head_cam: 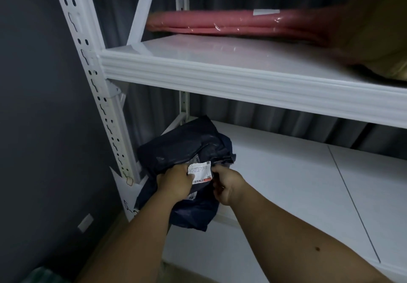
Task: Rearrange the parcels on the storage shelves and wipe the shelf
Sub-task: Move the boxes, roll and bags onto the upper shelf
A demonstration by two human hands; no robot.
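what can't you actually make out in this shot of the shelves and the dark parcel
- Label on the dark parcel: print too small and blurred in the head view.
- Parcel's near part: covered by the left hand and right hand.
- Yellowish parcel: cut off by the right edge, blurred.
- Pink parcel: right end hidden behind the yellowish one.
- Green thing: cut by the bottom edge.
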